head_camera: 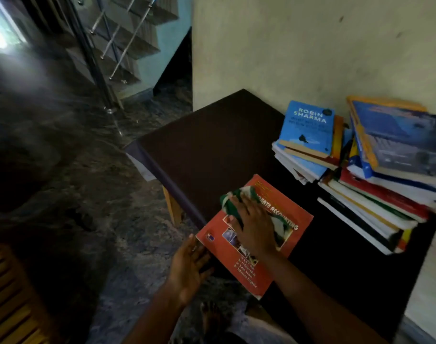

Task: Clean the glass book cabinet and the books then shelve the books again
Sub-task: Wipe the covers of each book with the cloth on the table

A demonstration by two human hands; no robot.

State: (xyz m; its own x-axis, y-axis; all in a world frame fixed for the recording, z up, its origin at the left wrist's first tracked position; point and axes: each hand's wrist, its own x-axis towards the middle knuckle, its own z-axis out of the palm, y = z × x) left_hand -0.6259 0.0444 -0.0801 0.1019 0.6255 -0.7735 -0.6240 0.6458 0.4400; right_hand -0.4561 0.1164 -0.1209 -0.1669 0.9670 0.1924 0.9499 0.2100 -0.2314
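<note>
While the right hand (253,229) lies palm down on a green-and-white cloth (230,199), the cloth is pressed against the cover of a red accounting book (251,271). The right hand's fingers (236,220) are extended and flat on the cloth rather than curled round it. The book lies face up and askew at the near left edge of the dark tabletop (212,145), with its near corner overhanging the edge.

The left hand (187,269) is released, fingers (197,247) straight, and touches the book's left edge at the lower left corner; it grasps nothing.

Two piles of books occupy the right part of the tabletop, well apart from the red book. The nearer-left pile (303,160) is topped by a blue paperback (306,125) marked "Robin Sharma". The taller right pile (375,202) is loosely stacked, with spines and page edges fanned out, and carries a large blue and yellow volume (398,140) tilted on top. Both piles stand close to a pale wall (311,45).

A light wooden table leg (173,207) shows below the left edge. Beyond the tabletop lie a dark marbled floor (63,170) and a staircase (127,40) with metal railings. The glass book cabinet is out of view.
</note>
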